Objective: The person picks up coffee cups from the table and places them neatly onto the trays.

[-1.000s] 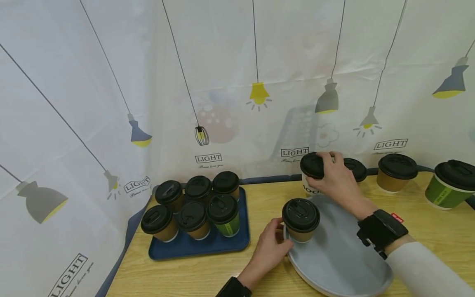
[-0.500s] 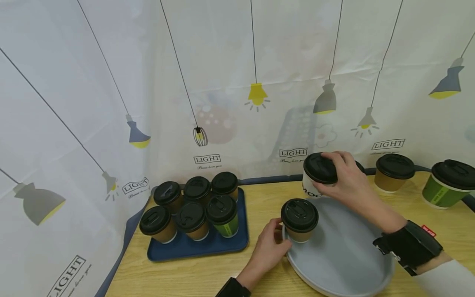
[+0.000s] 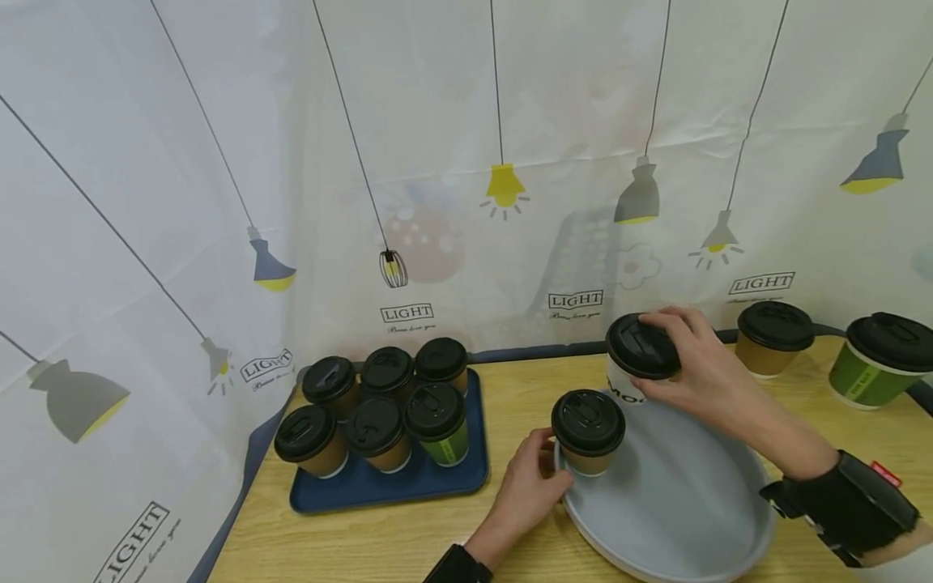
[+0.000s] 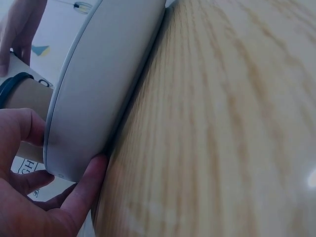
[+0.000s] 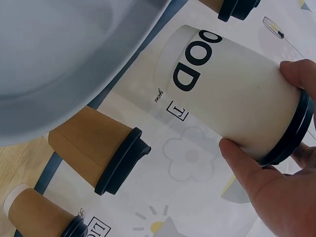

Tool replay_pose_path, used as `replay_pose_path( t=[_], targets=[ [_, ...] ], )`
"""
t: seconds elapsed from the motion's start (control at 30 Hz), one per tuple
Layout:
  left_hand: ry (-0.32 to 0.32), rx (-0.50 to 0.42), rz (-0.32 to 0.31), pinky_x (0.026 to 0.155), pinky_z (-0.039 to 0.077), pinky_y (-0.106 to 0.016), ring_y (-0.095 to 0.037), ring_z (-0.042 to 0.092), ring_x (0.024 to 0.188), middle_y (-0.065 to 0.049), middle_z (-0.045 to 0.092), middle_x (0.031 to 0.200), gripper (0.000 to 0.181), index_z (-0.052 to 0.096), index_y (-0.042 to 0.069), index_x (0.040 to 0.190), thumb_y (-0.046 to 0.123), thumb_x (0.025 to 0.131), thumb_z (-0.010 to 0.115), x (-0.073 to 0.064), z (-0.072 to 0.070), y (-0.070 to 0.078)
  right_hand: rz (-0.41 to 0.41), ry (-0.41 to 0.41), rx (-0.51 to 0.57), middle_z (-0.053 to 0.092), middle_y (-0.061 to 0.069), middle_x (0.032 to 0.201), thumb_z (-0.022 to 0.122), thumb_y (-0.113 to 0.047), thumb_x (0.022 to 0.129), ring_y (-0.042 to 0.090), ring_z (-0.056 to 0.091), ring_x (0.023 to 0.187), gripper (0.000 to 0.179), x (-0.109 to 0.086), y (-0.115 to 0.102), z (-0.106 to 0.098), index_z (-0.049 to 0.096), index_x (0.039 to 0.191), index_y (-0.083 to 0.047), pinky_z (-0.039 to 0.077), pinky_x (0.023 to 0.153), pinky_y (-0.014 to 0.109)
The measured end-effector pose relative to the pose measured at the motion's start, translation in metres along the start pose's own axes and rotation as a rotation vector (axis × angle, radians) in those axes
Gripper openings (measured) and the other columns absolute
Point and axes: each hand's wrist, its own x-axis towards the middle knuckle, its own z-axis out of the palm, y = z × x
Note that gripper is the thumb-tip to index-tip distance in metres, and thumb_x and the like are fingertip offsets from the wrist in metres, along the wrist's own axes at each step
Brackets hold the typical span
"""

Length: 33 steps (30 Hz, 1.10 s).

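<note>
My right hand (image 3: 700, 376) grips a white paper coffee cup (image 3: 624, 382) by its upper part, just below the black lid. The cup is upright at the far rim of a round grey tray (image 3: 685, 494); dark lettering shows on its side (image 5: 197, 57) in the right wrist view. At the tray's near left, my left hand (image 3: 530, 486) pinches the rim, with one finger low on the outer wall (image 4: 94, 89) in the left wrist view. Right beside those fingers, a brown cup with a black lid (image 3: 589, 425) stands on the tray.
Several lidded cups, mostly brown and one green (image 3: 446, 441), fill a blue rectangular tray (image 3: 394, 490) on the left. Behind the round tray to the right stand a brown cup (image 3: 773, 344) and a larger green cup (image 3: 871, 380). A printed curtain (image 3: 452, 121) borders the wooden table (image 3: 255, 534).
My right hand has brought the white cup rightward and a little nearer, to the tray's far rim. The brown cup behind that hand is now hidden in the head view. My left hand stays put.
</note>
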Motion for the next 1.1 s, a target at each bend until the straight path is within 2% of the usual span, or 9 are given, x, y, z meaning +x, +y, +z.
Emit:
replay_pose_path(
  t=[0.13,0.37,0.53,0.8,1.1],
  targets=[
    [-0.002,0.002,-0.003,0.090,0.050,-0.034,-0.015,0.058,0.112,0.002,0.058,0.125,0.059,0.055,0.018,0.145,0.016,0.087,0.067,0.000,0.000,0.000,-0.005,-0.027,0.003,0.043,0.029,0.139,0.092,-0.015,0.076,0.048,0.056,0.110,0.078,-0.002,0.001,0.000,0.051,0.141,-0.002,0.052,0.079,0.064],
    [-0.007,0.006,-0.008,0.089,0.049,-0.035,-0.015,0.057,0.110,0.002,0.058,0.125,0.058,0.055,0.018,0.144,0.017,0.088,0.068,0.001,0.000,-0.001,0.041,-0.164,0.047,0.042,0.025,0.141,0.091,-0.020,0.080,0.045,0.056,0.115,0.077,-0.008,0.005,0.001,0.050,0.143,-0.003,0.053,0.086,0.061],
    [-0.013,0.004,-0.010,0.089,0.049,-0.035,-0.014,0.057,0.110,0.002,0.058,0.127,0.058,0.055,0.018,0.144,0.017,0.088,0.068,0.001,0.000,-0.002,0.062,-0.212,0.086,0.042,0.027,0.140,0.090,-0.020,0.081,0.045,0.054,0.117,0.075,-0.013,0.013,0.007,0.050,0.142,-0.001,0.052,0.088,0.059],
    [-0.013,-0.003,-0.004,0.089,0.049,-0.034,-0.014,0.057,0.110,0.002,0.057,0.126,0.058,0.054,0.018,0.144,0.016,0.088,0.067,0.001,0.000,-0.002,0.095,-0.230,0.084,0.041,0.030,0.141,0.088,-0.022,0.082,0.050,0.054,0.118,0.076,-0.021,0.021,0.017,0.049,0.143,0.000,0.051,0.091,0.064],
    [-0.012,-0.011,-0.007,0.088,0.049,-0.034,-0.014,0.057,0.109,0.003,0.058,0.126,0.058,0.055,0.019,0.144,0.015,0.087,0.068,0.001,-0.001,-0.001,0.078,-0.217,0.074,0.042,0.028,0.138,0.090,-0.019,0.080,0.048,0.057,0.115,0.077,-0.024,0.024,0.024,0.049,0.142,0.000,0.052,0.090,0.062]
  ],
)
